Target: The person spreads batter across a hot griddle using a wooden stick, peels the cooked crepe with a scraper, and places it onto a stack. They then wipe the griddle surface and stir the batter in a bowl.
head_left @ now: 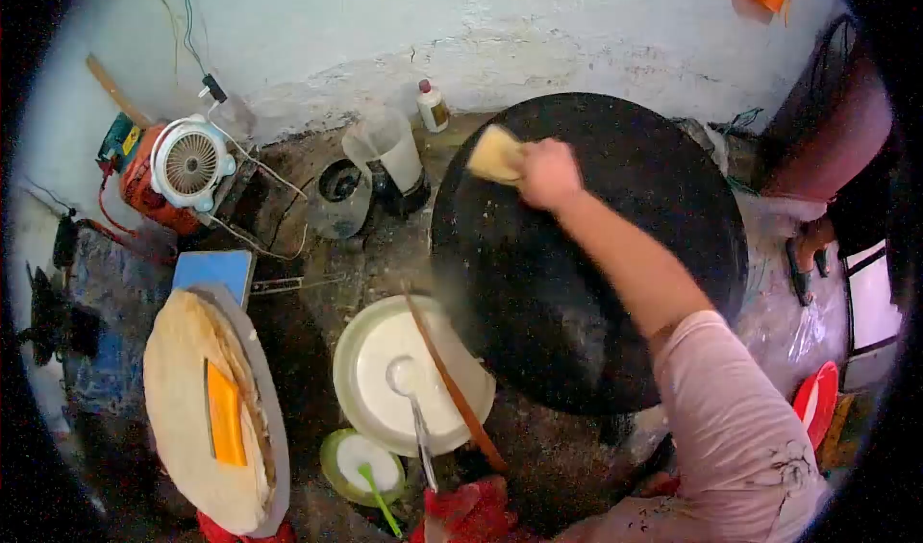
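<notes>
My right hand (551, 175) is closed on a pale yellow sponge-like pad (496, 155), pressed to the upper left of a large round black griddle (615, 283). My bare forearm reaches across the griddle's right half. I cannot make out my left hand; red fabric (471, 514) shows at the bottom edge. Left of the griddle stands a wide bowl of white batter (375, 389). A ladle (420, 428) lies in it, its handle toward me, and a long brown wooden stick (447, 380) rests across the bowl.
A stack of thin flatbreads (183, 418) with an orange-handled flat tool (226, 413) is at left. A small bowl of white stuff (351, 481) holds a green spoon (380, 500). Behind are a small fan (192, 163), a clear jug (392, 149) and a bottle (433, 109). Another person's foot (800, 269) shows right.
</notes>
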Available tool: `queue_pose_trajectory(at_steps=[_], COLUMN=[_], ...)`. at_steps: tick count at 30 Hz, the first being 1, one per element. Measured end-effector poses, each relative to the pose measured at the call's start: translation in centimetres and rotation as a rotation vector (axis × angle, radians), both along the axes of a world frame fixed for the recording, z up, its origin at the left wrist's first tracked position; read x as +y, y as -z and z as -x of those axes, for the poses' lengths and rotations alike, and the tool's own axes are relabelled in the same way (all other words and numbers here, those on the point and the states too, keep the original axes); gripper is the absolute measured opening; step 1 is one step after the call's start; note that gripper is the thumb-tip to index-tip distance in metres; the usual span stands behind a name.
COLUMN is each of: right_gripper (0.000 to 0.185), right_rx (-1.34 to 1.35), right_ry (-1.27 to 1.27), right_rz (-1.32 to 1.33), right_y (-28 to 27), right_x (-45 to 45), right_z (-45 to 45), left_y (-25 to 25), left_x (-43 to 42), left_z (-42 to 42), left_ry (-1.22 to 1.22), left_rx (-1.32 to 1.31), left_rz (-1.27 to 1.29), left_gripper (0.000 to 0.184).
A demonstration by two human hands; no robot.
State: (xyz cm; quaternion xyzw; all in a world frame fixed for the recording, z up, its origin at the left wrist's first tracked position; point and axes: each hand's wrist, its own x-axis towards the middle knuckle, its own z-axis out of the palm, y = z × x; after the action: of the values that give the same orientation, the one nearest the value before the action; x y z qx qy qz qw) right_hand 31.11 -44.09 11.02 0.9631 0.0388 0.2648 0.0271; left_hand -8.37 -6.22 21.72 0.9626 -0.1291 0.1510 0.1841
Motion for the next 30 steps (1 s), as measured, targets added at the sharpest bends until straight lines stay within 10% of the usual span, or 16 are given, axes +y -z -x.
queue_pose_trajectory(at_steps=[7, 13, 18, 22, 30], right_gripper=[0.037, 0.054, 0.054, 0.044, 0.064], right_rx=[0.608, 1.043, 0.242, 0.94, 0.78], right_ry=[-0.703, 0.146, 0.299, 0.584, -0.035], right_rz=[-0.196, -0.884, -0.871, -0.876, -0.919], right_y=[-3.8, 7.6, 15.4, 15.7, 21.2], right_x=[14.5, 12.4, 11.4, 12.1, 21.8], right_z=[27.0, 47.6, 47.1, 45.2, 40.1], left_y=[-1.4, -1.9, -1.4, -2.4, -0.7], left_x=[0.6, 2.8, 3.7, 4.4, 5.0], left_z=[5.0, 7.8, 9.0, 9.2, 9.3], left_ry=[-0.028, 0.091, 0.032, -0.022, -0.06], left_rx=[-0.001, -0.002, 0.009, 0.169, 0.119], left_rz=[0.185, 0.255, 0.253, 0.154, 0.398], left_gripper=[0.059, 0.05, 0.055, 0.056, 0.051])
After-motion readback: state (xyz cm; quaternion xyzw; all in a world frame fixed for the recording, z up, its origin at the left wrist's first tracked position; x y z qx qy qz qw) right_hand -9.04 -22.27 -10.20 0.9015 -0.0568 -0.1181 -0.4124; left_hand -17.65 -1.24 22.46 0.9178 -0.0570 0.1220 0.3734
